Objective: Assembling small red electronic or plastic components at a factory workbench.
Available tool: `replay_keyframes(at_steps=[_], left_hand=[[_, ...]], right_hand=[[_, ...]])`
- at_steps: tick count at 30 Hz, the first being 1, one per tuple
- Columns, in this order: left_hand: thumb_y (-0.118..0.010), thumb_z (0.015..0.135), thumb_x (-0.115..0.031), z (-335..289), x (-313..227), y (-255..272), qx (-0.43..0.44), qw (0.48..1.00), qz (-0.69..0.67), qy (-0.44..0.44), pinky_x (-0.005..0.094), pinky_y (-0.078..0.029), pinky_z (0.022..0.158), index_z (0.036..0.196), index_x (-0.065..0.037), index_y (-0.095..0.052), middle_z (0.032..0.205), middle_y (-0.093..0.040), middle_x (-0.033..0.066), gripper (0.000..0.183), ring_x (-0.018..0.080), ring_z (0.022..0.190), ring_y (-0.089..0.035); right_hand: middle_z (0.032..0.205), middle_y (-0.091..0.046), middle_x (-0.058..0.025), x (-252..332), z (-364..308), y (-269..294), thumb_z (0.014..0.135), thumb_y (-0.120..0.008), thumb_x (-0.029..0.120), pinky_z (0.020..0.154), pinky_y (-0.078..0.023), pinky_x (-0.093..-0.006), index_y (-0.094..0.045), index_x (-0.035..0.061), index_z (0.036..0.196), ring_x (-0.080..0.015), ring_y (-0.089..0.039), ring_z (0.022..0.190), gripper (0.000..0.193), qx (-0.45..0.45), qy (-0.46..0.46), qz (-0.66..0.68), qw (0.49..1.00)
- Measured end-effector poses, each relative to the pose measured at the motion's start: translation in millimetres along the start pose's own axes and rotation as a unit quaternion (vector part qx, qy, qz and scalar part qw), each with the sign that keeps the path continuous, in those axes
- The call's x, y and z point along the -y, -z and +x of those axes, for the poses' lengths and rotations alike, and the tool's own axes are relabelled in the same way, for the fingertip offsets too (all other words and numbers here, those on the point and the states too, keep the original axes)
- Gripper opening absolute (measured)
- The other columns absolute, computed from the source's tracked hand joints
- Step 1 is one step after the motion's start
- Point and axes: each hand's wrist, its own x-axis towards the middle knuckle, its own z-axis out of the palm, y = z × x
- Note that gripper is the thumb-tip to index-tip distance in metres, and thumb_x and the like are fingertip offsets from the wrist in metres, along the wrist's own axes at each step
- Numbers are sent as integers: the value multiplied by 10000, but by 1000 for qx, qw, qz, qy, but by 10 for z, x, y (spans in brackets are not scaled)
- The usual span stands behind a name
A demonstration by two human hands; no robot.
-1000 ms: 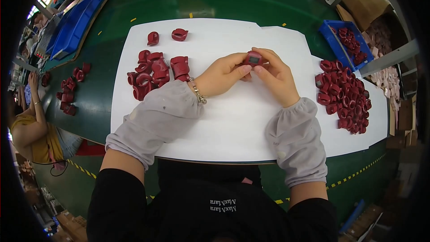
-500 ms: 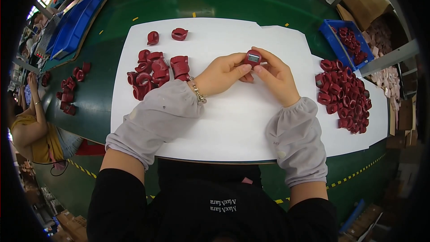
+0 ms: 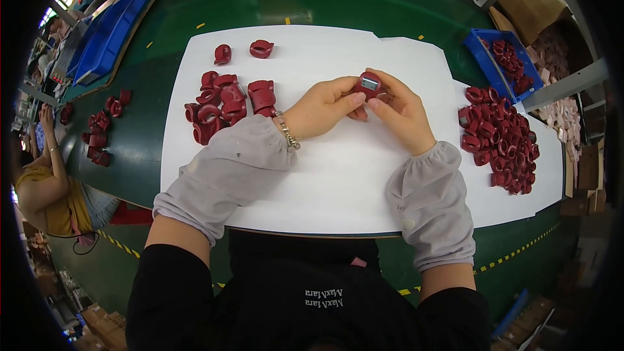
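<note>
Over the far middle of the white sheet (image 3: 325, 188), I hold a small dark red digital device (image 3: 369, 84) with a little grey display facing up. My left hand (image 3: 320, 110) pinches its left side, the thumb lying just below the display. My right hand (image 3: 408, 116) grips it from the right, index finger curled over the far side and thumb on the near side. The device's underside is hidden by my fingers. Similar dark red curled pieces (image 3: 232, 101) lie in a cluster beside my left forearm, and a larger heap (image 3: 497, 140) lies right of my right hand.
Two separate red pieces (image 3: 261, 49) sit at the sheet's far left. A blue bin (image 3: 484, 58) of red parts stands far right, beside a grey metal post (image 3: 565, 84). More red pieces (image 3: 97, 136) lie on the green table at left, near another person (image 3: 49, 188).
The device has tilted slightly in my fingers, its display turning a little. My right thumb has shifted slightly; both hands otherwise stay in place.
</note>
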Motion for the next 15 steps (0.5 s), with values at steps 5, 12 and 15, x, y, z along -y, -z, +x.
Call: replay_keyframes(at_steps=[5, 12, 15], left_hand=[[-402, 986, -240, -10, 15, 11, 12, 1000, -2, -18, 291, -482, 839, 1259, 11, -444, 998, -586, 76, 374, 147, 885, -595], [-374, 993, -260, -13, 31, 9, 42, 999, -15, -11, 291, -485, 835, 1265, 8, -440, 983, -585, 78, 387, 158, 886, -604], [-380, 992, -252, -9, 36, 19, 33, 999, -8, -7, 291, -488, 829, 1268, 8, -440, 982, -587, 79, 384, 157, 888, -604]], right_hand=[[1144, -552, -84, -26, 15, -22, 854, -557, 46, 913, -417, -296, -461, -8, 1256, -159, -530, 1027, 417, -11, -5, -1, 1000], [1111, -562, -85, -30, -8, -19, 839, -546, 23, 914, -422, -290, -484, -13, 1198, -158, -539, 1019, 366, -21, -7, 1, 1000], [1118, -559, -88, -35, -4, -28, 839, -547, 26, 914, -424, -292, -479, -14, 1202, -159, -539, 1017, 371, -23, -14, 12, 1000]])
